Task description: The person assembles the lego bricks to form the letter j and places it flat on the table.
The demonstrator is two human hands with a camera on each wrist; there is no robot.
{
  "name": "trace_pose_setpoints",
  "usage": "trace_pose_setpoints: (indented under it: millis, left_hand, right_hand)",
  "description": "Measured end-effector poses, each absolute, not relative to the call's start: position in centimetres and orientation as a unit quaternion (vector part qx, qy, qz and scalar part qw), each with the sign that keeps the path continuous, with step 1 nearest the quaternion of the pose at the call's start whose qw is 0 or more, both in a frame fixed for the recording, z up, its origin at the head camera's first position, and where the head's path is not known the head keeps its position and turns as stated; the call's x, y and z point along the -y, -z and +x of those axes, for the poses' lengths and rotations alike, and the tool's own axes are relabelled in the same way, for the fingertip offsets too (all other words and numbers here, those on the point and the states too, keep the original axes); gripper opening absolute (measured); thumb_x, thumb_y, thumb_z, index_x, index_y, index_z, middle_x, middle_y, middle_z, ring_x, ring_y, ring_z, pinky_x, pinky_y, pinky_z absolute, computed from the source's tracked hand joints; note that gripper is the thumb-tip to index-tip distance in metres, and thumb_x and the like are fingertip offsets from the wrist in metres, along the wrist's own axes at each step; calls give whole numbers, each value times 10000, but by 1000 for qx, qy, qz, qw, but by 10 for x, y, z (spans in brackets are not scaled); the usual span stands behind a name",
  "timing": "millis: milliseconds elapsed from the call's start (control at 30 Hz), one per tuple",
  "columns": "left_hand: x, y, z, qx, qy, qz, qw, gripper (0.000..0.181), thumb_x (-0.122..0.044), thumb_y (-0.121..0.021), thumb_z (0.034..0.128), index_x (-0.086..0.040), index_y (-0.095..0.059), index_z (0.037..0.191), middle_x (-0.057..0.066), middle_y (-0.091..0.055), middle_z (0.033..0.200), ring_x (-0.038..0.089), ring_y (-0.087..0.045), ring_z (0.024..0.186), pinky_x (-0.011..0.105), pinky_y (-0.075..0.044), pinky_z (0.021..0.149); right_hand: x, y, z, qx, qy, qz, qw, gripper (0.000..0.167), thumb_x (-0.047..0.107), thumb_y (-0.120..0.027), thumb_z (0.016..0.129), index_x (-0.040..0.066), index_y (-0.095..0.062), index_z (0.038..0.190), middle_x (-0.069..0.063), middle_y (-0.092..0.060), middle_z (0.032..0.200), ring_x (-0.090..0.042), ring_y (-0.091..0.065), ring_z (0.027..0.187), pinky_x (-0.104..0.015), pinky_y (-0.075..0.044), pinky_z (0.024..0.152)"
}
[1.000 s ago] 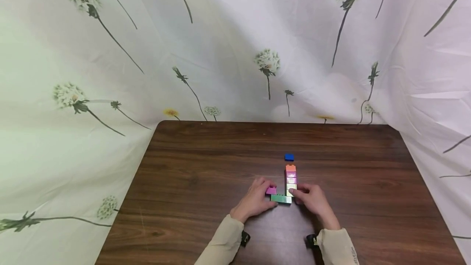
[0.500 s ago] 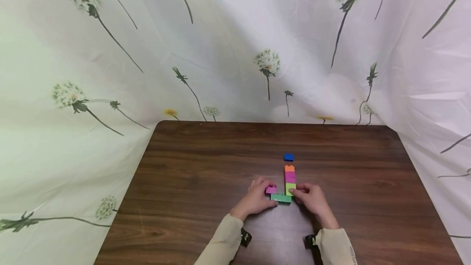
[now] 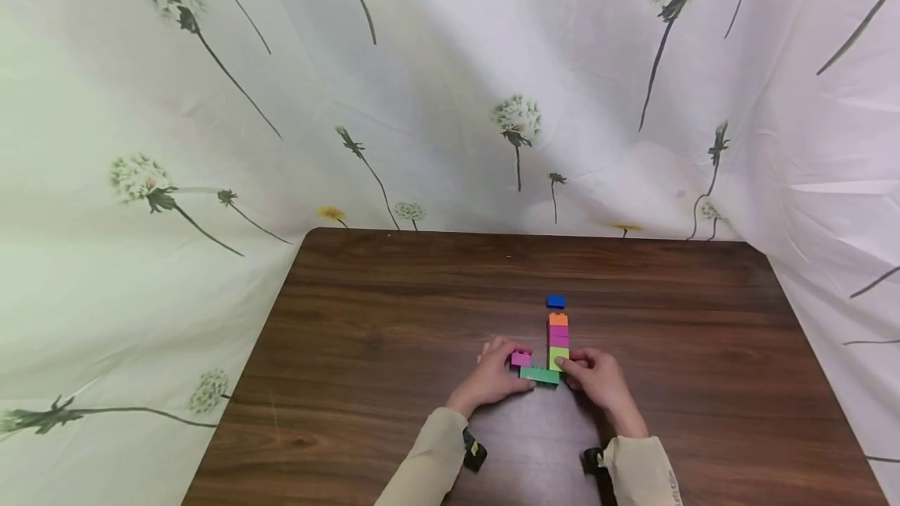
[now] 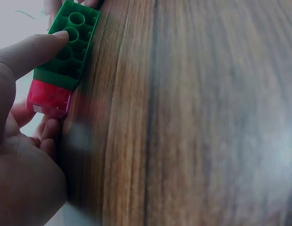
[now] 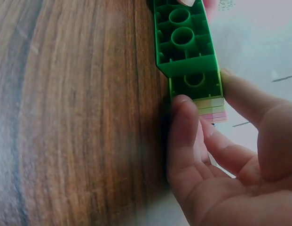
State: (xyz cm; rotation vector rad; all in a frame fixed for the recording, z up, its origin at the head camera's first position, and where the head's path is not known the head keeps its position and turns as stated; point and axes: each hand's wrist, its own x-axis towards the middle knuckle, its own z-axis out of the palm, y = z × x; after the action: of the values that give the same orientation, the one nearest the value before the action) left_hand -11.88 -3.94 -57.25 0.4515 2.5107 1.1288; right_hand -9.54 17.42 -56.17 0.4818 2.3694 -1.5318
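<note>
My left hand (image 3: 492, 375) grips a long green toy building brick (image 3: 540, 375) and a short pink brick (image 3: 521, 358) joined at its left end. In the left wrist view, the thumb lies on the hollow underside of the green brick (image 4: 70, 42), with fingers behind the pink brick (image 4: 48, 96). My right hand (image 3: 599, 383) pinches a lime-green brick (image 3: 558, 356) at the green brick's right end. Beyond the lime-green brick, magenta bricks (image 3: 558, 336) and an orange brick (image 3: 558, 320) continue the row. In the right wrist view, fingers hold both sides of the lime-green brick (image 5: 195, 84).
A loose blue brick (image 3: 555, 301) lies just past the orange end. Everything sits over a dark wooden table (image 3: 394, 295). A white cloth with printed dandelions (image 3: 436, 100) hangs behind and beside it. Each wrist wears a small black device (image 3: 474, 451).
The shine on the magenta and lime-green bricks has faded. The green brick and both hands have shifted slightly away from the body. Both hands keep their holds, and the head view has moved a little.
</note>
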Motion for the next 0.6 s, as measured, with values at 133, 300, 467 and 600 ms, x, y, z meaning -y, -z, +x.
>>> trace_pose_setpoints:
  millis: [133,300,467,600]
  left_hand:
    - [39,572,-117,-887,-402,149,171,492,-333,-796,773,-215,-613,1215,-39,-532,1175,151,-399,1073,367,-329,914]
    - [38,571,-115,-889,-402,142,165,507,-337,-800,770,-213,-611,1223,-37,-532,1170,151,-401,1079,374,-329,924]
    - [45,565,-116,-878,-410,157,189,664,-375,-806,757,-205,-530,1337,-12,-512,1325,199,-410,1199,444,-352,1012]
    - [63,557,-119,-851,-442,175,225,716,-398,-753,813,-165,-442,1415,40,-494,1381,235,-451,1255,455,-400,1042]
  right_hand:
    - [-173,560,-94,-824,523,165,140,450,322,-714,862,-32,-632,1128,-79,-687,836,-127,-641,673,-261,-526,636]
    - [-172,559,-94,-827,519,165,141,467,339,-705,869,-30,-625,1144,-87,-683,843,-127,-641,681,-273,-535,647]
    - [-174,562,-92,-822,527,159,147,502,383,-677,887,-25,-615,1173,-98,-679,878,-132,-648,706,-286,-548,669]
    - [-184,564,-89,-800,562,137,159,475,347,-637,925,-33,-598,1208,-138,-681,978,-156,-663,775,-299,-563,712]
